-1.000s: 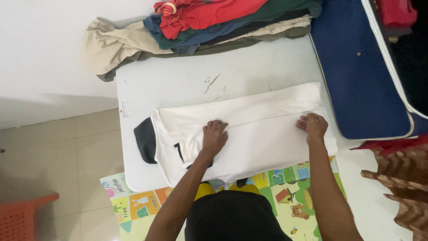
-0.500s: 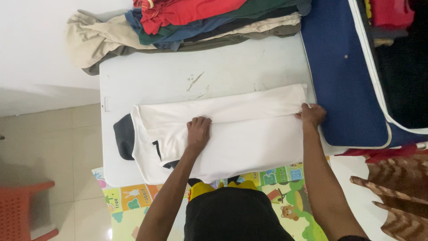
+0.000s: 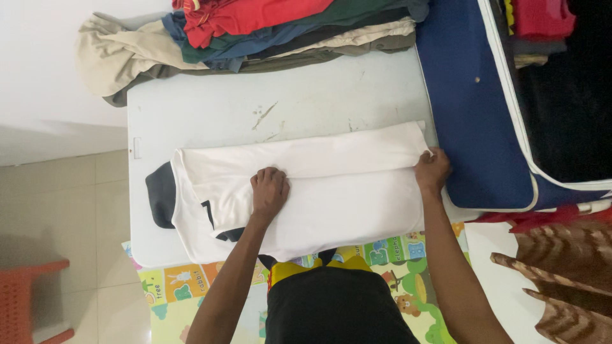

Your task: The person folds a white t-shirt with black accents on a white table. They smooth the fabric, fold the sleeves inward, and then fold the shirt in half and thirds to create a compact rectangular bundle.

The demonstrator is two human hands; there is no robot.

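Nearest, below the table edge: a colourful play mat [image 3: 185,286] with cartoon pictures on the tiled floor, and the corner of a red plastic stool [image 3: 25,299] at far left. At lower right, brown patterned cloth [image 3: 561,286].

On the white table [image 3: 210,121], along its near edge: a folded white shirt [image 3: 338,197], lying flat and lengthwise, dark collar [image 3: 160,194] poking out at its left end. Left hand [image 3: 269,191] pressed flat on the shirt left of its middle, fingers together and slightly curled, clamped on nothing. Right hand [image 3: 432,171] at the shirt's right end, fingers closed on the edge of the upper folded layer; how firm the pinch is, cannot tell.

Just right of that hand and hemming it in: an open blue suitcase [image 3: 472,114] with white piping, its wall touching the table's side, more clothes inside.

Beyond the shirt, a bare scuffed strip of table. Farthest, along the back edge: a heap of clothes [image 3: 268,32], beige, red, green and blue, spilling over the left corner towards the white wall [image 3: 44,95].
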